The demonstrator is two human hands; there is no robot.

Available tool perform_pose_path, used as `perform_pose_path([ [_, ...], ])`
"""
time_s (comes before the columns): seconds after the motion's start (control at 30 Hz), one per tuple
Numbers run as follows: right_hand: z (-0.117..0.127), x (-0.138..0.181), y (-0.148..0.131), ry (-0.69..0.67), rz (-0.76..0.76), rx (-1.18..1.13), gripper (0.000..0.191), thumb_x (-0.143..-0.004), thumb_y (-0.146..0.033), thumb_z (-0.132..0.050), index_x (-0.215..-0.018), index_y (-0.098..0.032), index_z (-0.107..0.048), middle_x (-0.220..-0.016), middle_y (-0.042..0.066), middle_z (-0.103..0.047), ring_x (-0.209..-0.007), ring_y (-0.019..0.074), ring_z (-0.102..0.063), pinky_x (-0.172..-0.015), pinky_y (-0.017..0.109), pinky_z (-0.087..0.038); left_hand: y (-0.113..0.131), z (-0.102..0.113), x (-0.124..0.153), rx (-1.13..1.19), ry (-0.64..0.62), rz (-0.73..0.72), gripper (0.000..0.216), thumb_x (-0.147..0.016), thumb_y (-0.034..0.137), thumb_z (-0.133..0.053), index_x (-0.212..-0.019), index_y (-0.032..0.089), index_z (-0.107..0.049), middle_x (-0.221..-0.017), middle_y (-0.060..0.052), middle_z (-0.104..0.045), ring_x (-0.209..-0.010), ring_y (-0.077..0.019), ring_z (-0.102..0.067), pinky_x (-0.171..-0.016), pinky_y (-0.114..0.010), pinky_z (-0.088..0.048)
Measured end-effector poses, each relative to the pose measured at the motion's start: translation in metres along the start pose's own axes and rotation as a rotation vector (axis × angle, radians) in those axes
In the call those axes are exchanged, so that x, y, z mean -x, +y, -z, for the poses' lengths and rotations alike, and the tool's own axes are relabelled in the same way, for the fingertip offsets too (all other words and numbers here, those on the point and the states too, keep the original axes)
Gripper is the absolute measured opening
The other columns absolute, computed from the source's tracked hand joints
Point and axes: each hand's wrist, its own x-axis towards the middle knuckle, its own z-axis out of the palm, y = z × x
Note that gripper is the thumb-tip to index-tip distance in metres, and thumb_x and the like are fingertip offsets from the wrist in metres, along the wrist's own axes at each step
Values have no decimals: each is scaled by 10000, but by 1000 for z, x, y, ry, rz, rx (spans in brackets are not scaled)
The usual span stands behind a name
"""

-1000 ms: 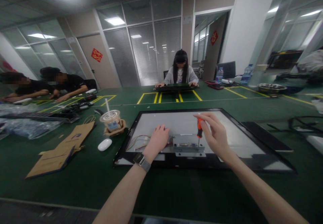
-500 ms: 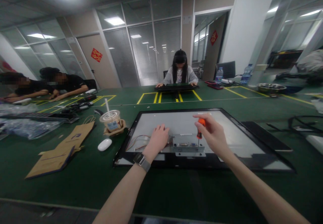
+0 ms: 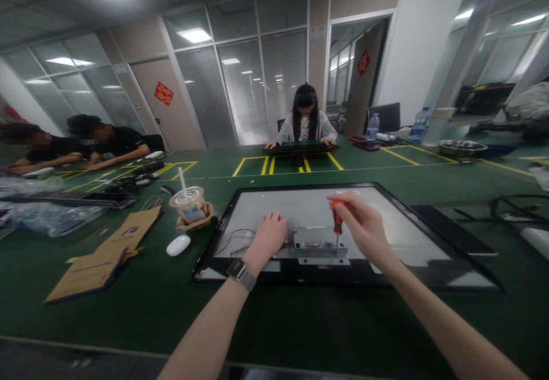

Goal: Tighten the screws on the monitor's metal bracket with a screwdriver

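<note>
A flat display panel (image 3: 300, 208) with a black frame and pale back lies on the green table. On its near part sits a metal bracket (image 3: 315, 236) with connector ports along the side facing me. My right hand (image 3: 362, 223) grips an orange-and-black screwdriver (image 3: 338, 220) by its handle, held nearly upright, its tip down at the bracket's right end. My left hand (image 3: 272, 232), with a watch (image 3: 241, 274) on its wrist, lies on the panel at the bracket's left end, fingers stretched out. Thin wires (image 3: 235, 240) run out on its left.
Left of the panel are a white mouse (image 3: 178, 246), a drink cup (image 3: 189, 204) in a cardboard holder and a brown paper bag (image 3: 107, 254). A dark flat slab (image 3: 450, 228) lies at the right. Across the table a person (image 3: 305, 114) holds another panel.
The screwdriver's handle has tilted slightly to the left, and my right hand has shifted a little with it. My left hand stays in place.
</note>
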Motion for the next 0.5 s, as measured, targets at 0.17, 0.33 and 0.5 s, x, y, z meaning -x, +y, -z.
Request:
perform_pose_path([
  [0.17,-1,1,-4,-11,-15,-60,255,-966,-320,-449,-993,-230,-686,-838,51,-658,-786,194,-613,-660,339,-496,0,0,0,5,-7,-6,326,-934,135,-421,-1221,164,-575,-1193,-135,-553,-1097,-260,-516,-914,-374,-456],
  [0.33,0,-1,-4,3,71,12,115,-880,-284,-607,-867,-239,-712,-883,48,-616,-854,204,-589,-740,363,-478,0,2,0,-7,2,3,322,-926,141,-441,-1219,165,-573,-1180,-131,-554,-1070,-266,-528,-897,-373,-462],
  [0.5,1,1,-3,-51,-22,-19,195,-923,-325,-563,-1035,-235,-694,-832,43,-629,-765,188,-616,-627,333,-497,0,2,0,-3,-9,-2,318,-931,133,-437,-1220,167,-566,-1182,-131,-553,-1079,-259,-525,-912,-370,-449],
])
